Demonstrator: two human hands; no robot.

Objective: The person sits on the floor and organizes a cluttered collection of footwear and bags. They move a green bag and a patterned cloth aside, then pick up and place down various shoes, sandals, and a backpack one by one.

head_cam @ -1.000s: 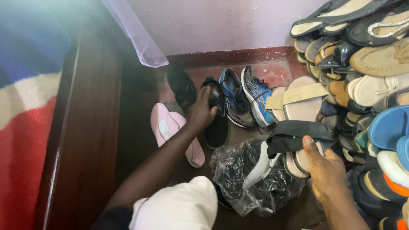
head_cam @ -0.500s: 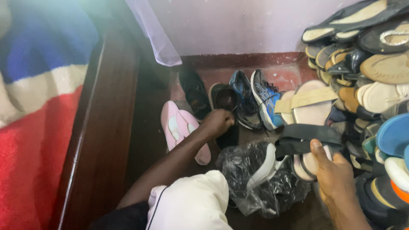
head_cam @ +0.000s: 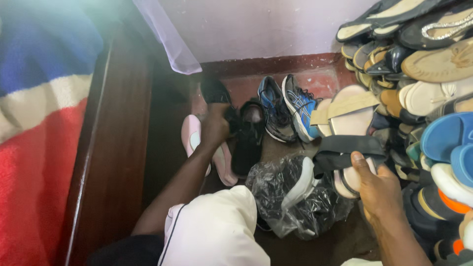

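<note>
Your left hand (head_cam: 217, 125): reaching forward over the floor (head_cam: 340, 244), fingers closed on the side of a black shoe (head_cam: 246, 143); the grip point is in shadow, so it seems a pinch at the collar, though you cannot be sure. The black shoe lies on the floor between a pink slipper (head_cam: 189, 135) and a pair of blue-and-grey trainers (head_cam: 286, 108).

Your right hand (head_cam: 377, 189): fingers curled round a pair of beige sandals with a black strap (head_cam: 347, 155), thumb pressed on top, held just above the floor.

Nearby: a crumpled clear plastic bag (head_cam: 295, 197) with dark contents, between your hands. A heap of stacked shoes (head_cam: 423, 88) on the right. A dark wooden bed frame (head_cam: 116, 148) and a red, white and blue blanket (head_cam: 34, 123) on the left.
</note>
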